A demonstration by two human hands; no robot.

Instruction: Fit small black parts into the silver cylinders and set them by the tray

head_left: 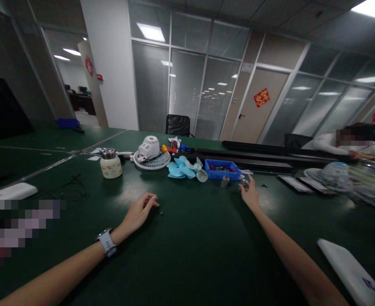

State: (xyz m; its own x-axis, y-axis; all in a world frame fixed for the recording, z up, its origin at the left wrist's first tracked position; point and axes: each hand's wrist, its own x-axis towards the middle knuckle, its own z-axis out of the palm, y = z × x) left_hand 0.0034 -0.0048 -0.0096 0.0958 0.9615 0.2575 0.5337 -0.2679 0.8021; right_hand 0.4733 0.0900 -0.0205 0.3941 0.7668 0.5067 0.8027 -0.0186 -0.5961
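My left hand (142, 211) hovers low over the green table, its fingers curled in toward the thumb; whatever they may hold is hidden. A tiny nut-like piece (161, 213) lies just right of its fingertips. Farther out, my right hand (251, 196) reaches with thumb and forefinger spread around a small metallic part (245, 183); I cannot tell if both touch it. A short metal cylinder (224, 182) stands to the left of that hand. Behind them is a blue tray (223, 175) with small screws or similar bits. Light-blue fan blades (182, 167) lie beside the tray.
A white fan body with its grille (151, 158) and a cream jar (111, 166) stand at the left. Long black bars (257, 155) run along the back. Flat white devices (349, 270) lie at both sides. Another person (329, 142) sits at the right near more fan parts.
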